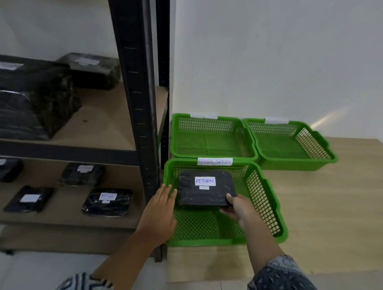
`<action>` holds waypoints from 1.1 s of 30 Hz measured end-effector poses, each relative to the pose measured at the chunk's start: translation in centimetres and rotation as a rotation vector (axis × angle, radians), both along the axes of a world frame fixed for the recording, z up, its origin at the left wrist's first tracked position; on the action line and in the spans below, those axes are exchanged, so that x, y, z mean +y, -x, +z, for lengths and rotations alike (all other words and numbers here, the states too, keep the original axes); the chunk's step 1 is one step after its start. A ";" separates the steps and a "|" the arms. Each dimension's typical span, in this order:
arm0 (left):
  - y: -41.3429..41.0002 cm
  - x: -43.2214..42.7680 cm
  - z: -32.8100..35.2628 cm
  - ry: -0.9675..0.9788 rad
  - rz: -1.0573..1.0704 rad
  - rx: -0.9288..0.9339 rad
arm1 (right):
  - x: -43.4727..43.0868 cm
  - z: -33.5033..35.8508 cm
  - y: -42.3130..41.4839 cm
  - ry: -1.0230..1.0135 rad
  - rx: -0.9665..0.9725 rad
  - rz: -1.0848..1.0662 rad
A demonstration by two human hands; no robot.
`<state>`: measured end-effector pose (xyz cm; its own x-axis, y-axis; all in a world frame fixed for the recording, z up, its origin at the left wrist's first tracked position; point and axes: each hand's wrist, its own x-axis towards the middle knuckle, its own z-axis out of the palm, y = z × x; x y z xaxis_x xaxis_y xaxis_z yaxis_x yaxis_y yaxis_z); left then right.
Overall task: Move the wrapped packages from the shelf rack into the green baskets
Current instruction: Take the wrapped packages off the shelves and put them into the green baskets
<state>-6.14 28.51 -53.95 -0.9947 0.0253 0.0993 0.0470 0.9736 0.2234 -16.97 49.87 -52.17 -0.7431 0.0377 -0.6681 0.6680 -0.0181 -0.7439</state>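
Note:
A flat black wrapped package with a white "RETURN" label is inside the nearest green basket, which carries a "RETURN OVERDUE" tag. My right hand grips the package's near right corner. My left hand is beside the package's left edge at the basket's left rim, fingers straight, holding nothing. Two more green baskets, one behind it and one at the back right, hold nothing. The black shelf rack on the left carries several black wrapped packages, among them one labelled "RETURN".
The baskets sit on a light wooden floor panel against a white wall. The rack's black upright post stands right beside the near basket's left rim. Big dark packages fill the upper shelf's left side.

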 end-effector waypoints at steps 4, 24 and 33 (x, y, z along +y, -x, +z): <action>0.0 0.0 -0.6 0.020 0.017 0.014 | -1.5 -1.7 0.9 -0.042 -0.035 0.008; -0.2 0.0 -0.5 -0.046 0.026 -0.074 | -4.3 -3.4 -0.1 -0.843 0.233 0.501; -1.7 -1.6 1.7 -0.197 -0.033 -0.017 | -4.8 0.5 -3.8 -0.945 0.491 0.579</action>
<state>-4.42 26.89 -52.22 -0.9952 0.0394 0.0890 0.0727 0.9092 0.4101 -13.13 45.10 -51.67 -0.9779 -0.0635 -0.1993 0.0406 0.8772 -0.4785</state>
